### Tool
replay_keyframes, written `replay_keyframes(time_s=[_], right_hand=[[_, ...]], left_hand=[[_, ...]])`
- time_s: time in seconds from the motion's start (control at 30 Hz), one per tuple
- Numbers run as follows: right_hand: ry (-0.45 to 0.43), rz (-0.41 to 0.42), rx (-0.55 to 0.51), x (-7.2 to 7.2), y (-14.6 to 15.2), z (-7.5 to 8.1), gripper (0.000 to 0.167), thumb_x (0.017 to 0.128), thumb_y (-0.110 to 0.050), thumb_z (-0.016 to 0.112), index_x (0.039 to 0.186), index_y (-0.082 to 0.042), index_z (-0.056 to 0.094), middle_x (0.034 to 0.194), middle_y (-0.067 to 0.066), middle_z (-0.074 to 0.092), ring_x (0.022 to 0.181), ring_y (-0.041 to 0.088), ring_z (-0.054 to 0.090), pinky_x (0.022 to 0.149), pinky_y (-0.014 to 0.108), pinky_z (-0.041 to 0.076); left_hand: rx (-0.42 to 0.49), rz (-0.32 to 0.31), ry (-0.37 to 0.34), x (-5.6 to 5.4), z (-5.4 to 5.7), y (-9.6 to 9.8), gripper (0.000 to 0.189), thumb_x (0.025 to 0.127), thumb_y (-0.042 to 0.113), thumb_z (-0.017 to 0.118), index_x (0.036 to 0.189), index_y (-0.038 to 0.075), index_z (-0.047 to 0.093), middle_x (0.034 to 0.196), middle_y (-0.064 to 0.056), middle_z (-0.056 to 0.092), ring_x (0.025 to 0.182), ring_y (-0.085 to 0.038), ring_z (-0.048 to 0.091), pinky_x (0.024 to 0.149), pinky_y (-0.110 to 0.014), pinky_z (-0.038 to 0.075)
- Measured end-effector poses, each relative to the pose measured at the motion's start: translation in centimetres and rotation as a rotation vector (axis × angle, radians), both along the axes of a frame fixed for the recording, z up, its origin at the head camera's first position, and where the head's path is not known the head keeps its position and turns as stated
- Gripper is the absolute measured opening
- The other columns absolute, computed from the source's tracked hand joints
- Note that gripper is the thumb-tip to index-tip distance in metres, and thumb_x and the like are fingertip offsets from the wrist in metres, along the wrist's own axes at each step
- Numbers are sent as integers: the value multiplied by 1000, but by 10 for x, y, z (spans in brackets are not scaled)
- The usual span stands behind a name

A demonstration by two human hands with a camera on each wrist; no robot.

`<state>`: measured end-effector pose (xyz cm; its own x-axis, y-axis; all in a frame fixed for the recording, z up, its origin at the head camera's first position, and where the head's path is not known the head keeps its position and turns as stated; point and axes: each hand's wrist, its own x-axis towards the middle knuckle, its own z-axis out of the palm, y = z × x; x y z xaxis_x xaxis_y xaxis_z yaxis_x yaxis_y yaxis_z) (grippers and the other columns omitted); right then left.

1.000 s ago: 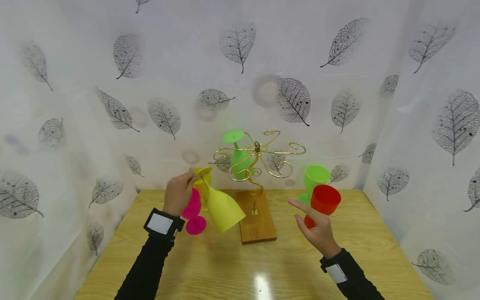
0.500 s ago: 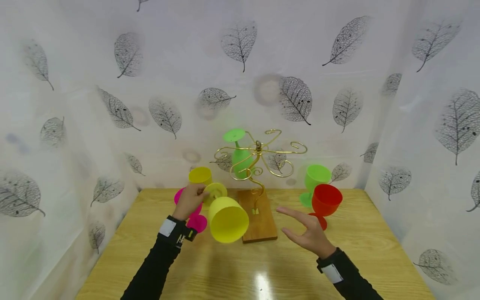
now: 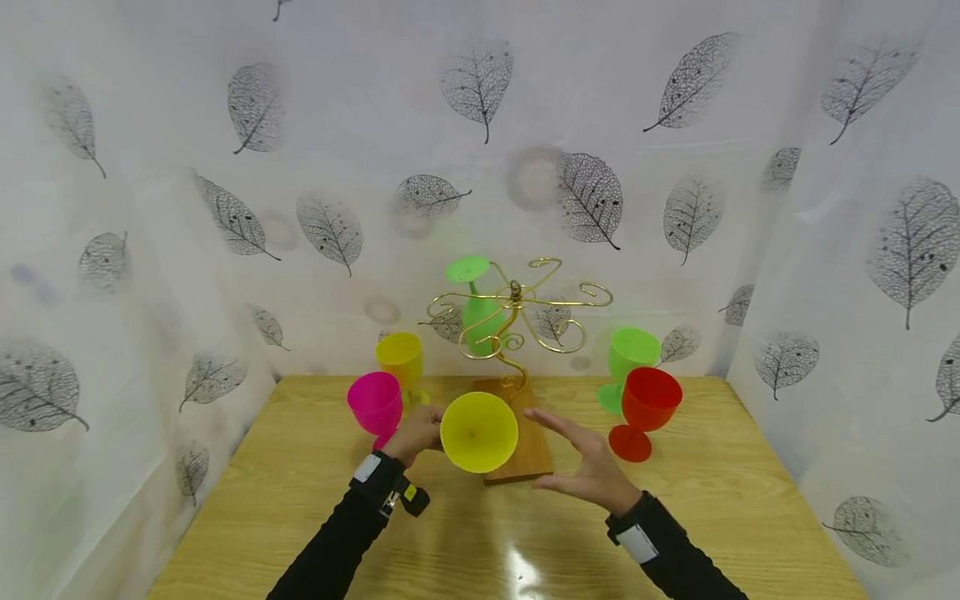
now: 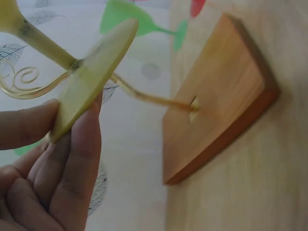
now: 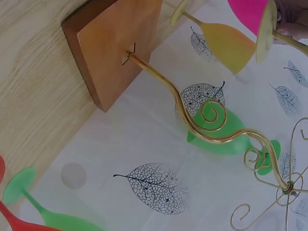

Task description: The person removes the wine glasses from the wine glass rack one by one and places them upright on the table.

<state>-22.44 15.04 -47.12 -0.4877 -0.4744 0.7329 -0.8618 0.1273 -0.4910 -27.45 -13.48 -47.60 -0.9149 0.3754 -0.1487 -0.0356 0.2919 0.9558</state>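
In the head view, my left hand (image 3: pixel 416 435) holds a yellow goblet (image 3: pixel 480 432), its mouth toward the head camera. The left wrist view shows the thumb and fingers pinching the rim of the goblet's round foot (image 4: pixel 96 79). My right hand (image 3: pixel 587 468) is just right of the bowl, thumb and fingers spread apart, holding nothing. Behind the goblet stands a gold wire glass rack (image 3: pixel 516 293) on a wooden base (image 3: pixel 536 457), which the bowl partly hides. A green goblet (image 3: pixel 482 321) hangs upside down from the rack's left side.
On the left of the table (image 3: pixel 300 500) stand a magenta goblet (image 3: pixel 375 404) and another yellow goblet (image 3: pixel 401 358). A green goblet (image 3: pixel 632 354) and a red goblet (image 3: pixel 651 400) stand upright on the right. A leaf-print curtain (image 3: pixel 420 108) surrounds the table.
My left hand has moved right and down with the yellow goblet, turning it from mouth-down to mouth toward the head camera. My right hand has moved left, away from the red goblet.
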Motion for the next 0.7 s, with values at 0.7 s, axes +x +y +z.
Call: replay_keyframes(time_s=[0.7], right_hand=[[-417,140,-207,0,-30,-6,97,71,-21,82,144,-2,21,134,4,47,119,6,49,102,23,42]], left_hand=[[85,-123,-188,28,-35,50,27,88,4,57,105,-16,62,101,-28,68,77,-13,69,75,-34,59]])
